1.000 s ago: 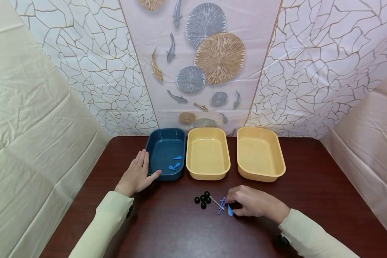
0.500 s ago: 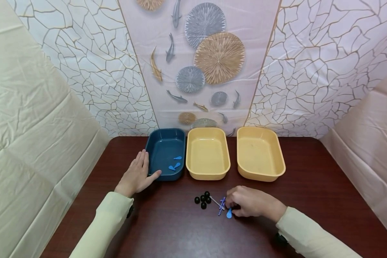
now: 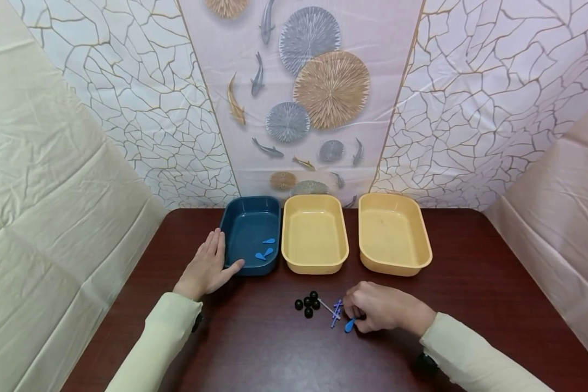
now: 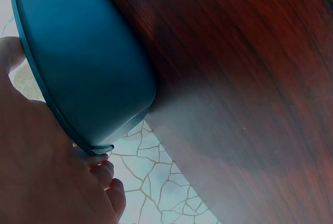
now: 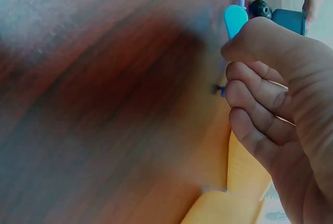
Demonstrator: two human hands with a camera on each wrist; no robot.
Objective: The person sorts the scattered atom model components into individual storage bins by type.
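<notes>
My right hand (image 3: 379,307) pinches the narrow end of a small blue teardrop-shaped piece (image 3: 350,325) between thumb and fingers, low over the table. In the right wrist view the round end of this blue piece (image 5: 237,21) sticks out past the thumb. Just left of the hand lie purple sword-shaped sticks (image 3: 336,314) and a grey stick, with several black beads (image 3: 308,301) beyond them. My left hand (image 3: 207,265) rests against the dark blue tray (image 3: 227,231), fingers straight along its left side and thumb over the front rim. Inside that tray lie 3 similar blue pieces (image 3: 268,251).
Beside the blue tray stand two yellow trays, the middle one (image 3: 315,269) and the right one (image 3: 397,269), in a row along the back of the dark wooden table (image 3: 274,354). A patterned cloth (image 3: 255,174) hangs behind the table, with plain cloth at both sides.
The right hand has drawn the blue piece slightly toward the table's front and turned it, so its round end now points to the front left. The left hand stays put.
</notes>
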